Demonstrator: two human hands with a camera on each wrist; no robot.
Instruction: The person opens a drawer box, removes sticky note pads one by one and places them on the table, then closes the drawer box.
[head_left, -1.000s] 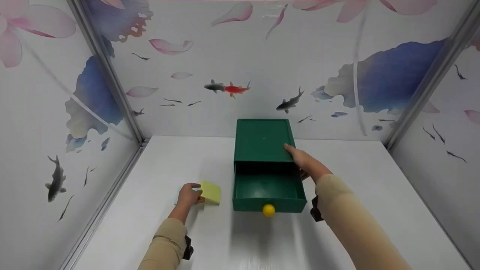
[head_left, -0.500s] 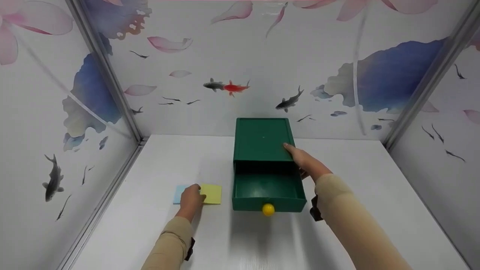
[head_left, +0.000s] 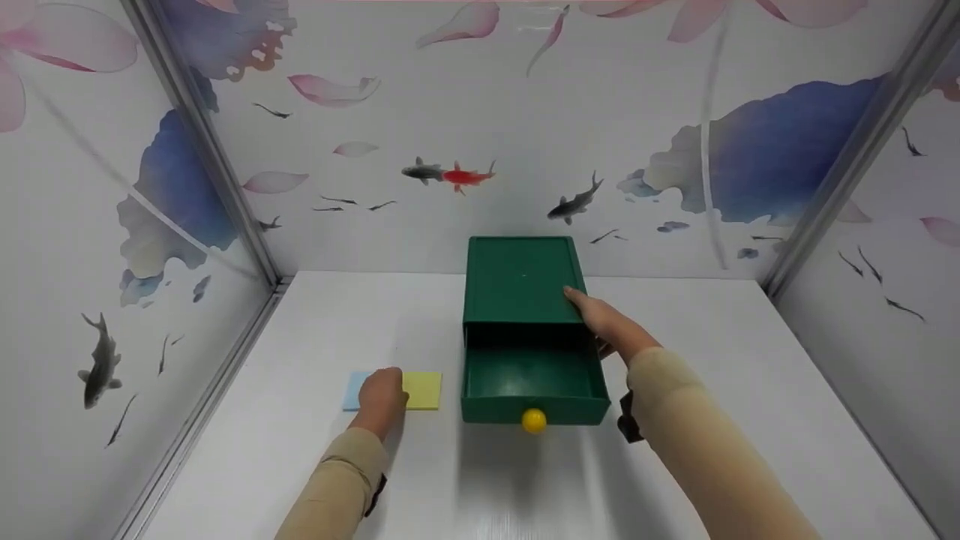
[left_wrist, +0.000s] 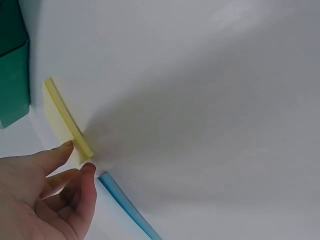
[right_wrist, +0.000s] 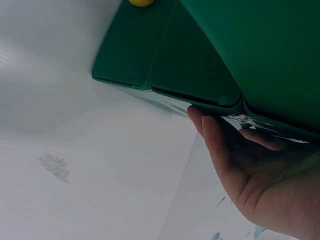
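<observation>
My left hand (head_left: 382, 401) is down on the white table with its fingers curled, at the left end of a yellow sticky note pad (head_left: 424, 391). In the left wrist view its thumb and a fingertip pinch the near corner of that pad, which lies flat. A light blue sticky note pad (head_left: 355, 391) lies just left, partly hidden by the hand. My right hand (head_left: 611, 322) holds the right side of a green drawer box (head_left: 525, 277), thumb on the top, fingers at the side. Its drawer (head_left: 534, 410) is pulled out and bare inside, with a yellow ball knob (head_left: 534, 421).
The white table (head_left: 690, 315) is bounded by white panels (head_left: 510, 97) printed with fish and petals. Metal rails (head_left: 214, 150) run along the corners. The drawer box stands close to the back panel.
The yellow pad, tilted up in my left hand at first, now lies flat beside the blue one. The left hand has shifted slightly right and curled more. My right hand stays on the box.
</observation>
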